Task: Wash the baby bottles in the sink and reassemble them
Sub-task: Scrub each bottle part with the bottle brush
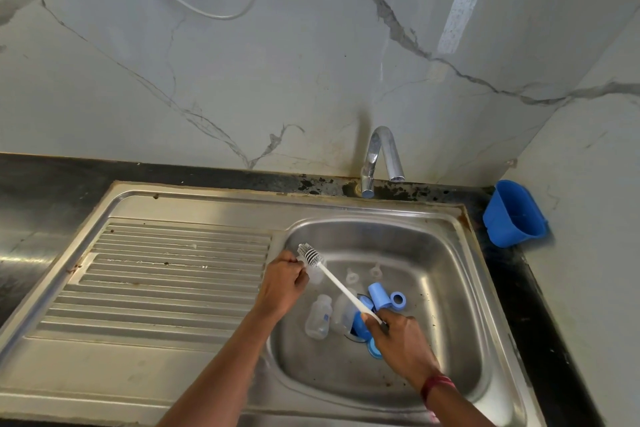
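My right hand (398, 340) grips the handle of a white bottle brush (332, 279); its bristle head points up and left toward my left hand (282, 282). My left hand is closed around a clear baby bottle (317, 274), mostly hidden by my fingers, at the basin's left side. On the sink basin (433, 270) floor lie another clear bottle (318, 317), two clear nipples (363, 274), a blue cap (378, 295), a blue ring (398, 299) and other blue parts (362, 326) near the drain.
A chrome tap (381, 158) stands behind the basin, with no water running. The ribbed steel drainboard (166, 274) lies to the left. A blue plastic holder (514, 215) hangs on the right wall above the black counter (52, 177).
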Motion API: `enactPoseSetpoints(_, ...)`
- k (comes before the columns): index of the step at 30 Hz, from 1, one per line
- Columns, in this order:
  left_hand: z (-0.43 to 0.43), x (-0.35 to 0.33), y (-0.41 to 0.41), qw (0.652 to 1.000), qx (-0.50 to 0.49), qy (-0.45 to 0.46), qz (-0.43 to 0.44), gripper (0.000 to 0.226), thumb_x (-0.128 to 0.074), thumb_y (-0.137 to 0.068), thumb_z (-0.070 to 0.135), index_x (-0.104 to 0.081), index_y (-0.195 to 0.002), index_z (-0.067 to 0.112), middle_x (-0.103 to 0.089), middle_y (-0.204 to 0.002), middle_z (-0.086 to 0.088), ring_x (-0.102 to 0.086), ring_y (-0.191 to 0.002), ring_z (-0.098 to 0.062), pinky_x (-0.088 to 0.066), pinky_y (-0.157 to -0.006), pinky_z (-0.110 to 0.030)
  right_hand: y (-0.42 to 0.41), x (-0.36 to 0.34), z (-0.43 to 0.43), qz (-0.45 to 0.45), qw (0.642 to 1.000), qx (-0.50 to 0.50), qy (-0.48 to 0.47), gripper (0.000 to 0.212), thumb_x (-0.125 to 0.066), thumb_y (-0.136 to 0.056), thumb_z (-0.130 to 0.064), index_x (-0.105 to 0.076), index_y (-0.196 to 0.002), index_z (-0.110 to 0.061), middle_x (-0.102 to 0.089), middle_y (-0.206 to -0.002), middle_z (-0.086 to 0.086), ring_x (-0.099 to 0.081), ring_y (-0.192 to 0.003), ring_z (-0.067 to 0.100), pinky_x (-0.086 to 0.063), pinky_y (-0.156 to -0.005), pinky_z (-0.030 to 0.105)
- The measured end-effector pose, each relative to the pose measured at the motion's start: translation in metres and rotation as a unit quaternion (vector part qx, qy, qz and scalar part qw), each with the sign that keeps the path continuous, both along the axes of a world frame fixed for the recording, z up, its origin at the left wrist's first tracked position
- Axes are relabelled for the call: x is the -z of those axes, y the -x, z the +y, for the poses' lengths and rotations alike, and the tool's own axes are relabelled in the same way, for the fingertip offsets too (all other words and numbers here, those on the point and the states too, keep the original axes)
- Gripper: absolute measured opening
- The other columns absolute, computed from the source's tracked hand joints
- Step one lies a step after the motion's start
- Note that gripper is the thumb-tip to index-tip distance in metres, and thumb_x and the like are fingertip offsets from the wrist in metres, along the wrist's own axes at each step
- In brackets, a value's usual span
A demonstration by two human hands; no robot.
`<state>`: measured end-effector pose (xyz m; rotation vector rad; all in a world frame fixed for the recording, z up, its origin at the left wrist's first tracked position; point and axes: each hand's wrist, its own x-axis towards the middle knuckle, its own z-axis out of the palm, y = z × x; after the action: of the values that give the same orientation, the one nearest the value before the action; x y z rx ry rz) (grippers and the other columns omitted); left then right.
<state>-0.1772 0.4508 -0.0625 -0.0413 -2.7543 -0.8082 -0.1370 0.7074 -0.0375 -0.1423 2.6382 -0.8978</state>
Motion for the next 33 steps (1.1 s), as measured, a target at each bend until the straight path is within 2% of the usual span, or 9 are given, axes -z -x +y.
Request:
enactPoseSetpoints(4,-0.003,0.006,-0.002,0.999,0.035,0.026,0.007,0.016,-0.073,-0.068,0.007,-0.065,-0.054,0.008,-0.054,-0.059,-0.001,-0.051,-0.054,-0.008,-0.044,-0.053,-0.022,0.006,0.003,-0.003,-0.007,1.0,0.01,-0.012,0.029,-0.054,-0.097,-0.044,-0.053,-0.071,-0.032,-0.063,-0.068,-0.003,-0.057,-0.056,0.007,-0.039,-0.048,0.014)
enactPoseSetpoints(8,-0.002,0.009,-0.001,0.999,-0.026,-0.03,-0.009,0.012,-0.078,-0.07,-0.001,-0.072,-0.062,0.005,-0.06,-0.061,-0.005,-0.05,-0.058,-0.008,-0.038,-0.059,-0.017,0.007,0.006,-0.002,-0.002,0.999,0.033,0.01,0.033,-0.054,-0.096,-0.046,-0.055,-0.07,-0.027,-0.059,-0.061,-0.002,-0.051,-0.048,0.008,-0.038,-0.045,0.016)
enactPoseSetpoints(12,-0.009,0.006,0.003,0.983,-0.091,-0.142,-0.072,0.014,-0.071,-0.085,0.007,-0.075,-0.072,0.007,-0.06,-0.068,-0.007,-0.057,-0.063,-0.02,-0.042,-0.067,-0.027,0.006,0.009,0.009,-0.005,0.998,0.044,0.033,0.036,-0.054,-0.095,-0.05,-0.061,-0.075,-0.021,-0.065,-0.063,0.003,-0.059,-0.051,0.009,-0.041,-0.044,0.019)
enactPoseSetpoints(16,-0.005,-0.005,-0.002,0.854,-0.11,-0.479,-0.17,0.022,-0.066,-0.092,0.005,-0.078,-0.082,0.02,-0.074,-0.081,-0.019,-0.072,-0.085,-0.034,-0.057,-0.084,-0.043,0.007,0.008,0.01,0.0,0.998,0.049,0.048,0.039,-0.054,-0.096,-0.047,-0.062,-0.077,-0.015,-0.065,-0.065,0.003,-0.047,-0.047,0.006,-0.038,-0.046,0.017)
enactPoseSetpoints(19,0.004,-0.021,-0.005,0.768,-0.112,-0.606,-0.174,0.009,-0.064,-0.091,-0.001,-0.073,-0.09,-0.004,-0.073,-0.087,-0.025,-0.073,-0.088,-0.032,-0.061,-0.081,-0.035,0.009,0.005,0.003,0.002,0.995,0.063,0.072,0.042,-0.054,-0.096,-0.045,-0.058,-0.069,-0.013,-0.063,-0.063,0.006,-0.045,-0.045,0.007,-0.036,-0.045,0.017)
enactPoseSetpoints(21,0.006,-0.027,-0.004,0.734,-0.113,-0.646,-0.175,0.011,-0.063,-0.091,-0.003,-0.071,-0.089,-0.011,-0.072,-0.088,-0.028,-0.073,-0.086,-0.031,-0.061,-0.08,-0.036,0.011,0.001,-0.001,-0.003,0.994,0.066,0.084,0.041,-0.054,-0.097,-0.045,-0.054,-0.066,-0.018,-0.059,-0.06,0.003,-0.045,-0.044,0.005,-0.035,-0.044,0.016)
enactPoseSetpoints(26,0.003,-0.033,0.004,0.72,-0.137,-0.663,-0.15,0.015,-0.061,-0.092,-0.002,-0.069,-0.085,-0.013,-0.073,-0.082,-0.023,-0.073,-0.081,-0.028,-0.062,-0.077,-0.035,0.006,0.002,-0.001,-0.004,0.991,0.073,0.113,0.036,-0.058,-0.096,-0.041,-0.055,-0.064,-0.023,-0.063,-0.064,0.009,-0.055,-0.051,0.008,-0.038,-0.047,0.015)
enactPoseSetpoints(28,0.004,-0.035,0.006,0.721,-0.155,-0.661,-0.137,0.015,-0.062,-0.091,-0.002,-0.071,-0.082,-0.009,-0.073,-0.081,-0.021,-0.073,-0.079,-0.027,-0.062,-0.075,-0.034,0.003,0.002,0.0,0.003,0.991,0.074,0.115,0.035,-0.059,-0.096,-0.039,-0.057,-0.065,-0.022,-0.064,-0.065,0.011,-0.049,-0.048,0.007,-0.038,-0.046,0.016)
enactPoseSetpoints(33,0.009,-0.032,0.011,0.702,-0.204,-0.673,-0.113,0.013,-0.066,-0.09,0.0,-0.069,-0.079,-0.007,-0.073,-0.079,-0.018,-0.073,-0.073,-0.022,-0.062,-0.074,-0.033,-0.001,0.003,-0.008,0.036,0.992,0.067,0.104,0.038,-0.061,-0.096,-0.034,-0.048,-0.06,-0.034,-0.044,-0.045,-0.01,-0.04,-0.041,0.007,-0.032,-0.044,0.017)
